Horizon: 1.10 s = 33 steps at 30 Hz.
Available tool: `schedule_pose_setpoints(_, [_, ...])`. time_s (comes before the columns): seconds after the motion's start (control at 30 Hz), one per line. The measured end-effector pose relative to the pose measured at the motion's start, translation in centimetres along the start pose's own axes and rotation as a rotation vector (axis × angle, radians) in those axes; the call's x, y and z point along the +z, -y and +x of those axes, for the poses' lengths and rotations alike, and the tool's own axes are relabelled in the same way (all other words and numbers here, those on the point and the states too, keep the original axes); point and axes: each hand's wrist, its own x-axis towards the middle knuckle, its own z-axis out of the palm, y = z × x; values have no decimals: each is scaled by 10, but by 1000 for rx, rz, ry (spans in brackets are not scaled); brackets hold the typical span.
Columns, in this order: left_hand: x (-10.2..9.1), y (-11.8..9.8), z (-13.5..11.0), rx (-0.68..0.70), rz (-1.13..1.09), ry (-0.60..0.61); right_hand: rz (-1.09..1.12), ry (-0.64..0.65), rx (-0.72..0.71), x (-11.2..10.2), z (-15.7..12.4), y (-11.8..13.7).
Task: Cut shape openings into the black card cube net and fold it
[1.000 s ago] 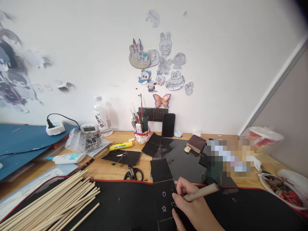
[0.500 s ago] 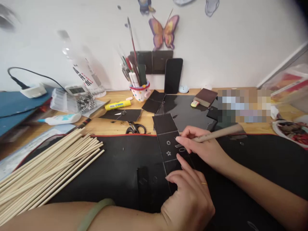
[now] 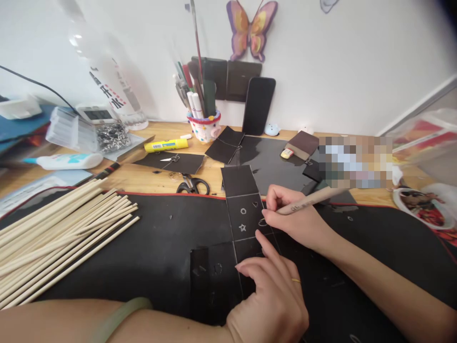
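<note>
A beige-barrelled pen (image 3: pixel 302 204) is pinched in my right hand (image 3: pixel 296 214), its tip hidden behind the fingers. That hand rests at the right edge of a black card strip (image 3: pixel 240 182) divided by thin white lines. Small outlines show in one panel: a hexagon (image 3: pixel 243 211), a star (image 3: pixel 242 228), a little pointed shape (image 3: pixel 255 204) and an oval (image 3: pixel 263 222) partly covered by my fingers. Below, my left hand (image 3: pixel 271 290) lies over the strip's lower part, fingers apart and fingertips on it, holding nothing.
Wooden sticks (image 3: pixel 71 238) lie on the black mat (image 3: pixel 160 238) at left. Behind are black-handled scissors (image 3: pixel 193 185), a yellow glue stick (image 3: pixel 166 145), a pen cup (image 3: pixel 204 127), a leaning phone (image 3: pixel 259 105) and dark sheets (image 3: pixel 271 159). A bowl (image 3: pixel 424 207) stands at right.
The camera view has shifted, so most things appear further left. My right hand sits slightly lower against the strip, and the pointed shape near its edge shows more clearly. My left hand keeps its pose.
</note>
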Motion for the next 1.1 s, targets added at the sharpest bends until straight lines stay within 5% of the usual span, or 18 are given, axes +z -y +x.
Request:
schedule_pose_setpoints(0.17, [1, 3, -1, 66, 26, 50, 43, 83, 65, -4, 3, -1])
schedule_pose_setpoints(0.33, [4, 5, -1, 150, 100, 16, -45, -138, 25, -11, 2, 4])
schedule_pose_setpoints(0.47, [2, 3, 1, 51, 36, 60, -106, -238, 15, -18, 11, 6])
schedule_pose_setpoints(0.73, [-8, 6, 3, -100, -176, 3, 145, -14, 207, -7, 37, 9])
schedule_pose_setpoints(0.8, [-12, 11, -1, -91, -172, -38, 273, -92, 216, -4, 33, 13])
schedule_pose_setpoints(0.93, [-23, 26, -13, 25, -103, -263, 615, -463, 256, -6, 16, 17])
schedule_pose_setpoints(1.1, [-26, 30, -21, 3, -91, -286, 687, -497, 360, -6, -22, 20])
